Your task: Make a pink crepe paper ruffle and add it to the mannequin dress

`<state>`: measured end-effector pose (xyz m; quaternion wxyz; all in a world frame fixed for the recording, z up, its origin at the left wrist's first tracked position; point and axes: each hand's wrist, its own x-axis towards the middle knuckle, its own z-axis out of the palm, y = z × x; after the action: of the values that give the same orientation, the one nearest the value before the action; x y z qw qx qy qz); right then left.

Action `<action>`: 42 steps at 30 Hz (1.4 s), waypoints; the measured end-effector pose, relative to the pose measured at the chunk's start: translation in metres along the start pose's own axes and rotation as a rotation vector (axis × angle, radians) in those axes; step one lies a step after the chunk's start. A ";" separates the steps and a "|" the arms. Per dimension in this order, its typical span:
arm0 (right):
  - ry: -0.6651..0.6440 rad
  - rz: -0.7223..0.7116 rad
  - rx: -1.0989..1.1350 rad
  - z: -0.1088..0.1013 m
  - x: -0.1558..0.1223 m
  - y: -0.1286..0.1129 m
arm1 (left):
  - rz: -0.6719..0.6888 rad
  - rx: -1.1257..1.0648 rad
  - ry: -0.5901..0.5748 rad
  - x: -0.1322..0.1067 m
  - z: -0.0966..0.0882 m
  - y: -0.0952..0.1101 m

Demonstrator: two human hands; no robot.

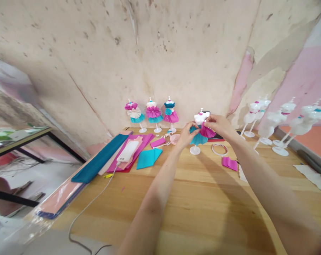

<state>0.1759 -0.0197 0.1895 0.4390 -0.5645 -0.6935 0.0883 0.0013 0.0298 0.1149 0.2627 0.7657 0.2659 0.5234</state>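
A small white dress-form mannequin stands on the wooden table, wearing a teal crepe-paper skirt. At the skirt's waist, my left hand is closed with its fingertips pinched on the teal paper. My right hand pinches the top of a magenta pleated paper fan, which spreads against the mannequin's front right side. Whether the fan is attached cannot be made out. The mannequin's round base rests on the table just below the hands.
Dressed mannequins stand along the wall; several bare ones are at right. Left lie stacked crepe-paper sheets, a white power bank with a cable and teal paper. A tape roll and folded magenta paper lie near my right arm.
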 end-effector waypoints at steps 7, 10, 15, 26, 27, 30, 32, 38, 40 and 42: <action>0.005 -0.098 -0.082 0.000 0.004 0.000 | -0.052 0.002 0.004 0.001 0.001 -0.001; 0.024 -0.094 -0.099 0.002 0.005 0.001 | -0.053 0.001 -0.003 0.001 0.001 0.000; 0.011 -0.047 -0.056 0.005 0.008 0.005 | -0.055 0.000 -0.012 0.001 0.001 0.000; 0.046 -0.048 -0.099 0.008 0.010 0.003 | -0.034 0.043 0.013 0.001 0.000 0.001; 0.047 -0.045 -0.099 0.008 0.010 0.002 | -0.035 0.049 0.019 0.001 0.000 0.000; 0.040 -0.039 -0.094 0.009 0.009 0.001 | -0.045 0.063 0.035 0.000 0.000 0.000; 0.045 -0.036 -0.110 0.010 0.009 0.000 | -0.056 0.068 0.047 -0.001 0.001 0.001; 0.061 -0.018 -0.150 0.009 0.008 -0.001 | -0.052 0.060 0.053 -0.002 0.000 0.008; 0.052 -0.022 -0.148 0.008 0.008 -0.001 | -0.044 0.052 0.069 -0.001 -0.001 0.009; 0.042 -0.029 -0.141 0.007 0.008 -0.001 | -0.039 0.044 0.092 0.000 -0.001 0.009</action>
<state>0.1702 -0.0099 0.1898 0.4136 -0.5856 -0.6968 0.0211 0.0019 0.0228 0.1211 0.2436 0.7411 0.3042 0.5468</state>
